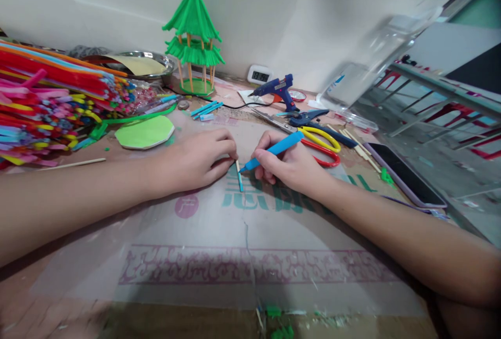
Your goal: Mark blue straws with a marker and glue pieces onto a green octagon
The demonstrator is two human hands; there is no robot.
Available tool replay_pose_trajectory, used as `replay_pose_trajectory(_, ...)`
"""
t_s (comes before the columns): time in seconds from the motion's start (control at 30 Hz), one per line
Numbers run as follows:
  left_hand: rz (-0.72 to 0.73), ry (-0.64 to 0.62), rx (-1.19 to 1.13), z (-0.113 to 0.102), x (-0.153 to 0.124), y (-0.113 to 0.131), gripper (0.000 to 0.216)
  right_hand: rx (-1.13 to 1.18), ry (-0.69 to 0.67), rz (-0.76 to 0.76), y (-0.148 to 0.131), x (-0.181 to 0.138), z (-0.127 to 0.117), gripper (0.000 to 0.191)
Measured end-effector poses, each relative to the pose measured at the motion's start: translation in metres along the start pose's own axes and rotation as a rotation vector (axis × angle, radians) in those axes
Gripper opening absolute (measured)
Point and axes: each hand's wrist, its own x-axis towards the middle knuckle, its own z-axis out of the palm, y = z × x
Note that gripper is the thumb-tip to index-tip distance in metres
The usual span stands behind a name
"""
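my left hand (198, 160) pinches a small stick (238, 174) flat on the cardboard (219, 234) while my right hand (291, 164) grips a blue marker (274, 150), tip touching the stick

My left hand (195, 160) covers the top end of the thin stick (239, 179), so I cannot tell whether my fingertips pinch it or only press it down. My right hand (291, 166) wraps the lower barrel of the blue pen (285, 144), and its tip is too small to make out. Both my forearms run off the picture's edges. The green lettering (250, 201) on the printed sheet (195, 245) lies partly under my hands and is unreadable. The heap of pipe cleaners (47, 101) is cut off at the left edge. The digits on the small clock (260, 75) are too small to read. The clear bag (371, 62) is blurred, and the red shapes (446, 112) behind it are too blurred to name.
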Motion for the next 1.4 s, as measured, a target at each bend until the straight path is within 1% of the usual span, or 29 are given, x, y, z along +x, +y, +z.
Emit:
replay_pose_trajectory(0.23,-0.011,-0.009,0.008,0.0009,-0.0006,-0.0011,0.024,-0.004,-0.091,0.023,-0.0010,-0.0025,-0.0021,0.021)
replay_pose_trajectory(0.3,-0.015,-0.010,0.008,0.0006,-0.0005,-0.0006,0.024,-0.001,-0.085,0.015,-0.0007,-0.0023,-0.0016,0.020)
replay_pose_trajectory(0.47,-0.013,-0.006,0.000,-0.0004,-0.0001,-0.0002,0.022,0.003,-0.014,-0.006,-0.0003,-0.0003,0.0008,0.021)
replay_pose_trajectory(0.53,-0.015,-0.008,-0.005,-0.0004,-0.0002,-0.0005,0.022,0.001,-0.014,0.001,-0.0005,-0.0004,0.0005,0.021)
replay_pose_trajectory(0.73,-0.017,-0.012,-0.002,0.0003,-0.0008,-0.0010,0.023,-0.006,-0.112,0.002,-0.0003,-0.0026,-0.0018,0.020)
replay_pose_trajectory(0.8,-0.018,-0.009,0.004,0.0002,-0.0005,-0.0009,0.022,-0.004,-0.092,-0.001,0.0000,-0.0022,-0.0012,0.020)
replay_pose_trajectory(0.9,-0.015,-0.006,0.007,-0.0002,0.0001,-0.0006,0.021,-0.004,-0.024,-0.010,0.0003,-0.0011,0.0000,0.021)
replay_pose_trajectory(0.97,-0.013,-0.007,0.010,-0.0005,0.0003,-0.0002,0.020,-0.003,-0.011,-0.012,0.0005,-0.0008,0.0002,0.021)
replay_pose_trajectory(1.13,-0.011,-0.009,0.017,-0.0002,-0.0001,0.0002,0.022,-0.014,-0.112,-0.022,0.0006,-0.0034,-0.0016,0.020)
replay_pose_trajectory(1.2,-0.015,-0.011,0.015,0.0001,-0.0004,0.0000,0.023,-0.019,-0.133,-0.028,0.0003,-0.0045,-0.0016,0.020)
replay_pose_trajectory(1.27,-0.019,-0.013,0.012,0.0001,-0.0006,-0.0002,0.023,-0.018,-0.119,-0.033,-0.0002,-0.0046,-0.0010,0.020)
replay_pose_trajectory(1.4,-0.022,-0.016,0.002,-0.0002,-0.0005,-0.0002,0.022,-0.020,-0.040,-0.016,-0.0008,-0.0028,0.0005,0.020)
